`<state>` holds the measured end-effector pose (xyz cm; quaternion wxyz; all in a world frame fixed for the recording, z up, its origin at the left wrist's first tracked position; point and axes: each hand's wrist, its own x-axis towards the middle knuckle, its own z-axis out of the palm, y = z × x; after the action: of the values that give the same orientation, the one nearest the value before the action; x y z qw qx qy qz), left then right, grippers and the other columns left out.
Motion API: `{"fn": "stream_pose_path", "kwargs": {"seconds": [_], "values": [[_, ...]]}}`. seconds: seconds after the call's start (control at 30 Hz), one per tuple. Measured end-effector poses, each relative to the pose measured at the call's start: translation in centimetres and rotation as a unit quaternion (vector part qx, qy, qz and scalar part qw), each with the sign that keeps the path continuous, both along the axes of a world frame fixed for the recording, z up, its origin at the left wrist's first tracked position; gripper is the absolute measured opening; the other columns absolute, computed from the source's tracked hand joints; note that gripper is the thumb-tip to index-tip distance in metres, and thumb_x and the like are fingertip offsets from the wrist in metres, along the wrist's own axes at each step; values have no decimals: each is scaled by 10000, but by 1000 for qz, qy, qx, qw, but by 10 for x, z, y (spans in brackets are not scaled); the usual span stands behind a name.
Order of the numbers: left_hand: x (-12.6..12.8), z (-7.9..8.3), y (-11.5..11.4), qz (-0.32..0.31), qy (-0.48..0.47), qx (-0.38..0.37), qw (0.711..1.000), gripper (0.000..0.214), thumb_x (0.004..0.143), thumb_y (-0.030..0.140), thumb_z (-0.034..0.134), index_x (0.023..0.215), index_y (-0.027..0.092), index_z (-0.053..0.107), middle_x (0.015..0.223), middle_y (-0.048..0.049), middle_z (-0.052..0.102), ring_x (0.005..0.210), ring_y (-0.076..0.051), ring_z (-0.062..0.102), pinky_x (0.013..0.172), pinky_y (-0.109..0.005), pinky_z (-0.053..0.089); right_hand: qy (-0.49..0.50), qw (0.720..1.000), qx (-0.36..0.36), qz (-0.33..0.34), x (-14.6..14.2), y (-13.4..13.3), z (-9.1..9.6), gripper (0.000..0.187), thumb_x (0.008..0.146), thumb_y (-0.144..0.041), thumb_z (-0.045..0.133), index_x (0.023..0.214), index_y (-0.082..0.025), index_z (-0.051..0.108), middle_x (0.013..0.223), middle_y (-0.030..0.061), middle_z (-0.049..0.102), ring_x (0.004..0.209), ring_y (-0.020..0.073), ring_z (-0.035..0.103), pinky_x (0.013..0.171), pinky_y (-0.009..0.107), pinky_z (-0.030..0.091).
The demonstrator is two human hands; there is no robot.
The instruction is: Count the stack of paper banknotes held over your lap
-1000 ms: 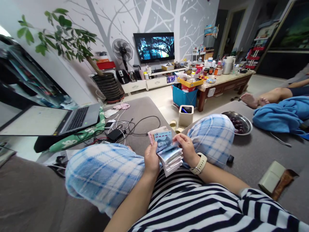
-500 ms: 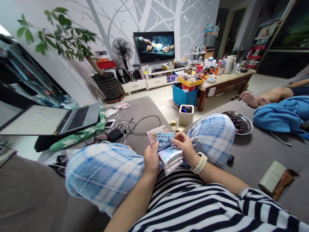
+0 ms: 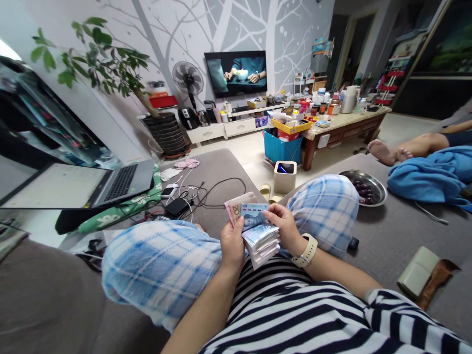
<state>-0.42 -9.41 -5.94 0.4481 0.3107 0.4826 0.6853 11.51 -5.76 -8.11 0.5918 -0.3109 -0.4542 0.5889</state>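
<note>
A folded wad of banknotes (image 3: 261, 241) is gripped in my left hand (image 3: 232, 242), its thumb lying over the near edge. Blue notes lie uppermost, and brownish and pinkish ones (image 3: 235, 206) fan out behind them at the upper left. My right hand (image 3: 285, 225), with a pale watch (image 3: 307, 250) on its wrist, pinches the right edge of the upright blue banknote (image 3: 254, 215) between thumb and fingers. Both hands are above my lap, between my knees in blue plaid trousers (image 3: 162, 265). The fingers behind the wad are hidden.
To the left, a laptop (image 3: 123, 181) sits beside tangled cables (image 3: 191, 196). A metal bowl of dark round fruit (image 3: 379, 191) and a pale green wallet (image 3: 418, 270) lie on the right. Another person's bare feet (image 3: 383, 151) rest beyond the bowl.
My right hand and the upright blue note have barely shifted; the grip of both hands stays the same. The whole view has moved slightly. On the television, the picture differs a little.
</note>
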Motion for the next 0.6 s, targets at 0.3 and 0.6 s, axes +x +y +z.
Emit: {"fn": "stream_pose_path", "kwargs": {"seconds": [0.3, 0.6], "values": [[5, 74, 26, -34, -46, 134, 989, 358, 639, 317, 688, 939, 127, 638, 823, -67, 684, 807, -219, 645, 769, -331, 487, -4, 995, 93, -19, 7, 12, 93, 209, 685, -349, 655, 659, -172, 547, 558, -42, 436, 515, 76, 350, 485, 222, 260], [8, 105, 77, 12, -61, 175, 983, 338, 642, 308, 665, 895, 86, 634, 810, -93, 677, 781, -221, 649, 755, -342, 491, 53, 993, 106, -20, -14, 79, 127, 227, 603, -345, 698, 616, -161, 565, 512, -57, 450, 491, 65, 363, 482, 217, 279]]}}
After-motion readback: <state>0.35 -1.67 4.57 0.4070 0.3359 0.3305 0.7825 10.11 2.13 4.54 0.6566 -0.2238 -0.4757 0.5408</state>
